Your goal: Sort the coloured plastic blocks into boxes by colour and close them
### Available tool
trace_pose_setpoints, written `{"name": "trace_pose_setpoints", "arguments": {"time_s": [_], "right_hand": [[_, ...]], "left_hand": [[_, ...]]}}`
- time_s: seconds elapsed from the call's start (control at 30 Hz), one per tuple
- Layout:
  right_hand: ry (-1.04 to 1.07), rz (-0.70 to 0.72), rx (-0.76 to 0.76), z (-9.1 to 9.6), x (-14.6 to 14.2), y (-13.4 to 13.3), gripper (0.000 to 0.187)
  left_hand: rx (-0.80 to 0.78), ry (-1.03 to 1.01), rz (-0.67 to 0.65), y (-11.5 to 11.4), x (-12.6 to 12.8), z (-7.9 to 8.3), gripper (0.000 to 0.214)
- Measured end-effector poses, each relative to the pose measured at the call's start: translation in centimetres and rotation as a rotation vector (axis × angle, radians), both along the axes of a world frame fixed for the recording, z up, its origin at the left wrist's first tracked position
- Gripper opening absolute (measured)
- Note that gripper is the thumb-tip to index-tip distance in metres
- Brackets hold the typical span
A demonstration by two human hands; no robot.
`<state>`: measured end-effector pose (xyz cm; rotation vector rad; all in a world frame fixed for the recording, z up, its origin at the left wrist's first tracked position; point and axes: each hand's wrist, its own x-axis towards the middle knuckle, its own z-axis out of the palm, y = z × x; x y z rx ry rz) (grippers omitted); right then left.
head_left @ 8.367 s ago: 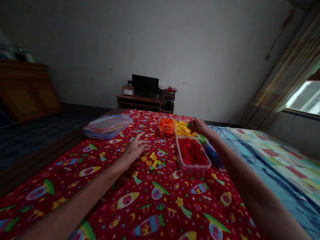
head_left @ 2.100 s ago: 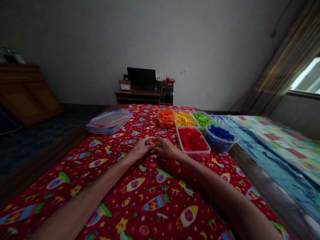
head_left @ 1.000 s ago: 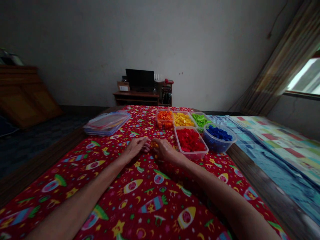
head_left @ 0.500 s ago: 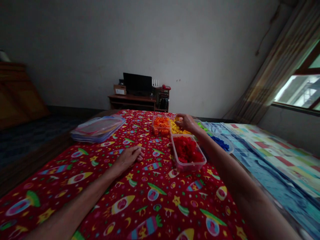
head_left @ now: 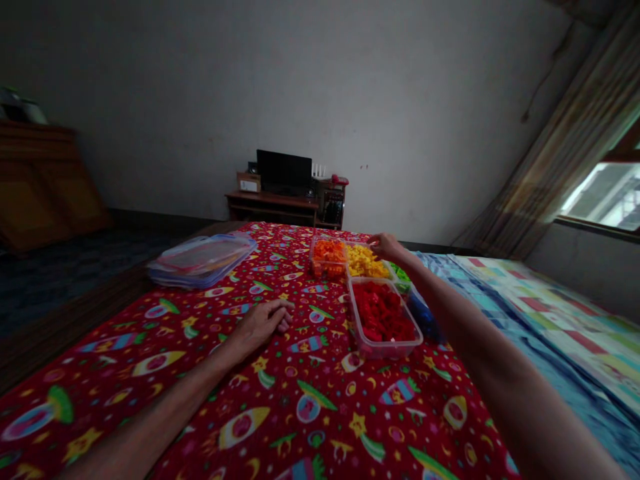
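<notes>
My right hand is over the far right corner of a clear box of yellow pieces. Its fingers are bent together, and whatever they may hold is hidden. My left hand rests on the red patterned cloth with its fingers loosely curled in and nothing seen in them. Beside the yellow pieces on the left is a box of orange pieces. Nearer to me stands a clear box of red pieces. Green pieces and blue pieces show partly behind my right forearm.
Stacked clear lids lie at the cloth's left edge. A desk with a black monitor stands against the far wall. To the right spreads a bed cover in blue and checked cloth. A wooden cabinet is at far left.
My right hand has lifted back from among the yellow pieces to the box's far right corner. The view has shifted slightly. My left hand stays on the cloth.
</notes>
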<state>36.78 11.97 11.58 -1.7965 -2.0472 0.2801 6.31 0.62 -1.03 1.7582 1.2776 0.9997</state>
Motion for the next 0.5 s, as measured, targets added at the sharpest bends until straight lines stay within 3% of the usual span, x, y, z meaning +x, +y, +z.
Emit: {"name": "trace_pose_setpoints", "arguments": {"time_s": [0.1, 0.27, 0.5], "right_hand": [[-0.056, 0.078, -0.105, -0.4, 0.3, -0.6, 0.031], [-0.353, 0.247, -0.167, -1.3, -0.1, -0.4, 0.027], [-0.44, 0.167, -0.025, -1.9, -0.6, 3.0, 0.042]], "left_hand": [[0.002, 0.005, 0.0, 0.0, 0.1, 0.0, 0.036], [0.016, 0.018, -0.002, -0.1, 0.0, -0.1, 0.037], [0.025, 0.016, 0.0, 0.0, 0.1, -0.4, 0.034]]}}
